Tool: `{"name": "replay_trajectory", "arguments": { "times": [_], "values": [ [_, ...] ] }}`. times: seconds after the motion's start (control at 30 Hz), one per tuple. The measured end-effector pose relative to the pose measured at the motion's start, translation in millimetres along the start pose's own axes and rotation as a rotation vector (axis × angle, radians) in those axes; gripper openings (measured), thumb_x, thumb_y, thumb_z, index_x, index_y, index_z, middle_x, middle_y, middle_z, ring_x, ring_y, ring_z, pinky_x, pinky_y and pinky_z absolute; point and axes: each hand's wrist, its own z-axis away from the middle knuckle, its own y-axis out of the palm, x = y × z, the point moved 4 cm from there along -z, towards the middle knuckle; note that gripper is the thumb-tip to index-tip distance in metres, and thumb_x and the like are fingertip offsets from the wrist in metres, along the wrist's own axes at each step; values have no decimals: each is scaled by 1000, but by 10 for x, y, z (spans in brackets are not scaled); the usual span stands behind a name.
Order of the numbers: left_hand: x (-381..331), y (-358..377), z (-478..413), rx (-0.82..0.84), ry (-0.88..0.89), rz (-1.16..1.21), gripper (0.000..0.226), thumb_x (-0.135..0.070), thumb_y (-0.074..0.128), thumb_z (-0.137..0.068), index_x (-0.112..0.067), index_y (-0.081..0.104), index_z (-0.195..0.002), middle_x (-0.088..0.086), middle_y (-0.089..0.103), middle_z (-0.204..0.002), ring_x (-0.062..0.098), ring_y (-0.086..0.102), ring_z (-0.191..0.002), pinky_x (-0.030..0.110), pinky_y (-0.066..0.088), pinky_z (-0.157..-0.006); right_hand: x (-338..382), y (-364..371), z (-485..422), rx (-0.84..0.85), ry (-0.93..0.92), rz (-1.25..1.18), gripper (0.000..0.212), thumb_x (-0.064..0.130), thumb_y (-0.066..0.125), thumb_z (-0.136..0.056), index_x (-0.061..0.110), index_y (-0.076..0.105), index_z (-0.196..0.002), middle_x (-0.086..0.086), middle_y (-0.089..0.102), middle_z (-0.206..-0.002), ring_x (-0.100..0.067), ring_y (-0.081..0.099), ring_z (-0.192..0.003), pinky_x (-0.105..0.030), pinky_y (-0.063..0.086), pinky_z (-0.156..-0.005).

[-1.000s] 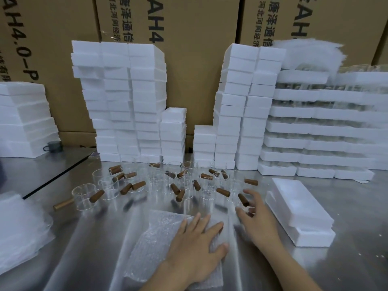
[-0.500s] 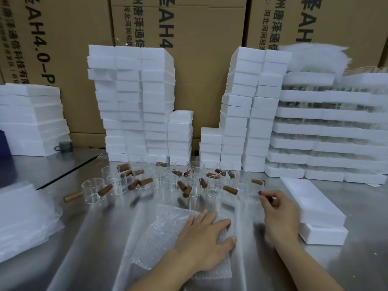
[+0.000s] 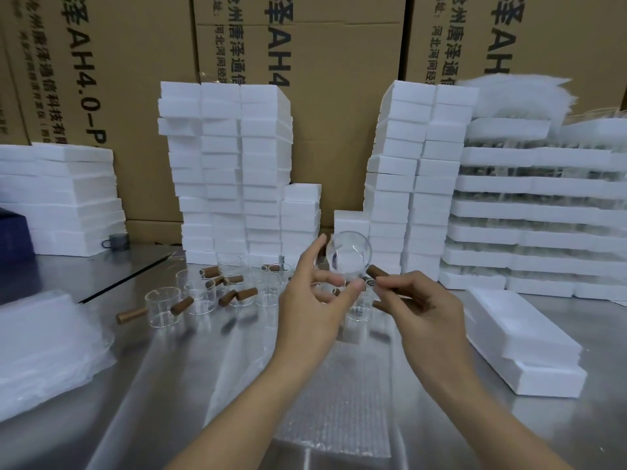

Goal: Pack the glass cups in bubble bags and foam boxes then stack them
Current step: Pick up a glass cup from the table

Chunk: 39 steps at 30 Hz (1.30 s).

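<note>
Steel surface backed by cardboard cartons and tall foam stacks, with loose glass cups scattered across the middle and a heap of spare bags at the left edge.

Held cup up in the air between both hands, clear of the surface, mouth turned roughly toward the camera. Wooden handle slanting down and to the right from the glass, straight into the right hand, fingers curled round it in a firm pinch. Left hand just beside the glass on its left and lower side, index finger straight along the rim, thumb and another fingertip at the bottom edge. Pinching or merely touching: impossible to tell.

Bubble bag flat on the surface, below the cup and nearer the body, between the two forearms. Which end opens: not readable from here.

Probably the bagging step, barely begun. Cup body nearer the left hand, handle already owned by the right, so likely best to carry on the right alone, bring the glass down and back toward the bag, and free the left for spreading the opening. Open foam box waiting to the right, near the right hand.
</note>
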Motion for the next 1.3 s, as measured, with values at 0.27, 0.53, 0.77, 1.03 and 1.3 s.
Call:
{"name": "replay_trajectory", "arguments": {
  "times": [0.27, 0.53, 0.77, 1.03, 1.3],
  "values": [
    [-108, -52, 32, -102, 125, -35, 67, -30, 90, -87, -65, 54, -132, 7, 65, -95, 24, 70, -68, 54, 62, -78, 163, 66, 33, 60, -71, 50, 18, 3, 71, -97, 20, 75, -91, 5, 80, -105, -22, 75, -102, -46, 63, -85],
    [-95, -86, 33, -134, 176, -98, 67, -34, 91, -86, -64, 53, -133, -16, 62, -87, 13, 71, -68, 46, 64, -72, 204, 87, 51, 79, -54, 71, 19, 5, 68, -98, 22, 71, -91, -2, 78, -101, -26, 74, -97, -56, 59, -87],
    [-115, -94, 75, -133, 194, -131, 67, -37, 91, -85, -63, 53, -134, -23, 57, -84, 17, 67, -70, 53, 63, -72, 219, 108, 105, 80, -29, 6, 21, 5, 69, -99, 22, 61, -108, 2, 78, -104, -20, 79, -89, -30, 62, -78],
    [-156, -154, 100, -134, 192, -167, 71, -36, 92, -84, -60, 51, -137, -26, 56, -85, 23, 69, -72, 53, 64, -70, 202, 150, 107, 112, -13, 24, 24, 9, 71, -99, 29, 64, -111, 6, 78, -106, -18, 79, -88, -25, 61, -83],
    [-144, -161, 121, -132, 273, -192, 72, -46, 89, -85, -59, 49, -143, -23, 56, -95, 13, 67, -90, 27, 60, -77, 240, 155, 129, 83, 6, -2, 16, 14, 69, -101, 25, 67, -112, 9, 77, -110, -20, 79, -84, -20, 59, -75]
  ]
}}
